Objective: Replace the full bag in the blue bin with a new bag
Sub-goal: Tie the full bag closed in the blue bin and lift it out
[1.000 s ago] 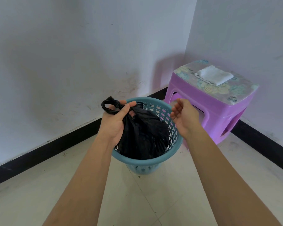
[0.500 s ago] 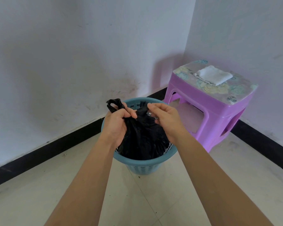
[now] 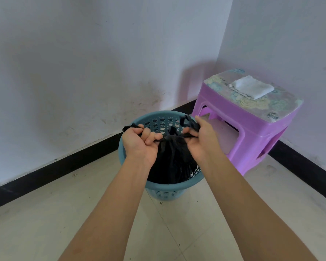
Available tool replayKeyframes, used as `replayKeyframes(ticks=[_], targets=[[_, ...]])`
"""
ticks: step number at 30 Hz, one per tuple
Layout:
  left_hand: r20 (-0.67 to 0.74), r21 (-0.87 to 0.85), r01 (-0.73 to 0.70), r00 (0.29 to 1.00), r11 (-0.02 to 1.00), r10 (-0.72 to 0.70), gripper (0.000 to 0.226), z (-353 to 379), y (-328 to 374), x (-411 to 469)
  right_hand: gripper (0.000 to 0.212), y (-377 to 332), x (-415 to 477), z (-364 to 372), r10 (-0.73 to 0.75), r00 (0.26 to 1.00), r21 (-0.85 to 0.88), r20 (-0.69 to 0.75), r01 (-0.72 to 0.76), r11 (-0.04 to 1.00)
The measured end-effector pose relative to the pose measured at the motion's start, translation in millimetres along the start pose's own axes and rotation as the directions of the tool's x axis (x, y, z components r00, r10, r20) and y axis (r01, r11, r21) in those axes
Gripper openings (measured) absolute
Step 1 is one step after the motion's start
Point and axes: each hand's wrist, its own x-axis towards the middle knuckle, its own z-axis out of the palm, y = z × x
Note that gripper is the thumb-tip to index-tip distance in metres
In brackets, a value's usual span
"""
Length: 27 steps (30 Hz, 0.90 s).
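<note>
A blue perforated bin stands on the tiled floor in the room's corner. Inside it sits a full black bag, its top gathered into a neck above the rim. My left hand is closed on the bag's left handle. My right hand is closed on the right handle, whose loop sticks out past my fingers. Both handles are stretched sideways away from the gathered neck. A folded white item, possibly the new bag, lies on the purple stool.
The purple plastic stool stands right of the bin, against the right wall. White walls with a black skirting meet behind the bin. Open tiled floor stretches toward me on both sides of my arms.
My right hand has come from open beside the bin to gripping the bag's right handle. Both hands have since moved apart, stretching the two handles sideways.
</note>
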Motion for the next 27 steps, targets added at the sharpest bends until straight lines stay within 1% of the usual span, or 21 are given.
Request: replayKeyframes(ticks=[1,2,4,5,7,9,11,13,14,15,16,17,18,20,21,22,23,24,26,27], targets=[[-0.008,0.097,-0.037,0.999,0.995,0.038,0.022,0.4,2.6,-0.3,0.006,-7.6,4.6,-4.0,-0.038,0.996,-0.061,-0.075,0.034,0.998],[-0.019,0.187,-0.082,0.996,0.979,0.087,0.023,-0.6,7.1,0.1,0.012,-17.0,9.7,-10.1,-0.087,0.985,-0.126,-0.146,0.069,0.990],[-0.057,0.316,-0.166,0.979,0.934,0.194,0.025,-6.6,20.3,4.2,0.027,-37.4,20.9,-28.2,-0.195,0.940,-0.233,-0.280,0.130,0.964],[-0.089,0.350,-0.190,0.968,0.917,0.235,0.026,-10.9,26.5,7.5,0.033,-45.7,26.2,-39.0,-0.240,0.911,-0.264,-0.336,0.153,0.952],[-0.129,0.355,-0.218,0.952,0.909,0.279,0.025,-18.5,32.7,12.1,0.033,-54.3,30.4,-58.3,-0.287,0.859,-0.297,-0.423,0.168,0.940],[-0.102,0.387,-0.247,0.946,0.888,0.308,0.023,-20.7,29.7,12.1,0.031,-51.8,29.5,-69.7,-0.306,0.834,-0.320,-0.459,0.166,0.933],[-0.025,0.467,-0.285,0.942,0.837,0.335,0.024,-21.2,25.7,10.7,0.023,-46.2,26.7,-74.8,-0.323,0.860,-0.365,-0.396,0.176,0.914],[0.056,0.519,-0.307,0.944,0.798,0.326,0.024,-20.3,27.1,10.9,0.011,-44.5,22.0,-69.2,-0.306,0.917,-0.391,-0.257,0.191,0.901],[0.094,0.519,-0.310,0.947,0.796,0.307,0.023,-18.8,28.2,11.6,0.010,-45.6,19.0,-63.1,-0.281,0.942,-0.359,-0.181,0.203,0.911],[0.128,0.505,-0.305,0.952,0.808,0.279,0.023,-16.5,28.5,12.5,0.013,-46.9,16.4,-55.4,-0.256,0.961,-0.314,-0.101,0.213,0.925],[0.164,0.479,-0.295,0.955,0.827,0.246,0.023,-12.6,27.6,12.2,0.020,-47.4,14.7,-47.4,-0.246,0.969,-0.305,-0.014,0.230,0.924],[0.200,0.450,-0.285,0.956,0.847,0.215,0.023,-7.1,25.4,10.8,0.029,-47.5,11.4,-38.4,-0.253,0.964,-0.364,0.079,0.264,0.893],[0.235,0.440,-0.280,0.953,0.853,0.192,0.024,-1.1,22.4,8.3,0.037,-46.6,9.7,-30.8,-0.269,0.948,-0.487,0.171,0.319,0.813],[0.290,0.501,-0.302,0.942,0.811,0.172,0.026,9.8,15.2,2.9,0.048,-41.8,7.1,-20.2,-0.279,0.891,-0.700,0.358,0.454,0.551],[0.311,0.539,-0.316,0.936,0.781,0.163,0.027,13.5,12.0,1.0,0.053,-38.6,6.4,-17.0,-0.267,0.864,-0.749,0.427,0.503,0.431],[0.329,0.567,-0.327,0.931,0.756,0.156,0.028,15.8,9.6,-1.3,0.056,-34.8,7.7,-16.2,-0.263,0.847,-0.778,0.461,0.529,0.340],[0.339,0.584,-0.333,0.929,0.740,0.151,0.029,15.3,7.5,-1.7,0.055,-31.6,9.3,-18.0,-0.263,0.843,-0.800,0.469,0.531,0.278],[0.336,0.595,-0.329,0.931,0.733,0.145,0.028,13.4,6.5,-2.3,0.052,-29.7,8.7,-20.0,-0.265,0.849,-0.822,0.457,0.517,0.240],[0.292,0.633,-0.300,0.946,0.713,0.139,0.022,4.8,5.2,0.4,0.038,-26.4,8.2,-28.3,-0.232,0.886,-0.872,0.402,0.448,0.199],[0.258,0.682,-0.283,0.956,0.675,0.140,0.018,-3.2,4.9,5.5,0.031,-24.7,7.2,-33.1,-0.177,0.912,-0.896,0.371,0.401,0.190]])
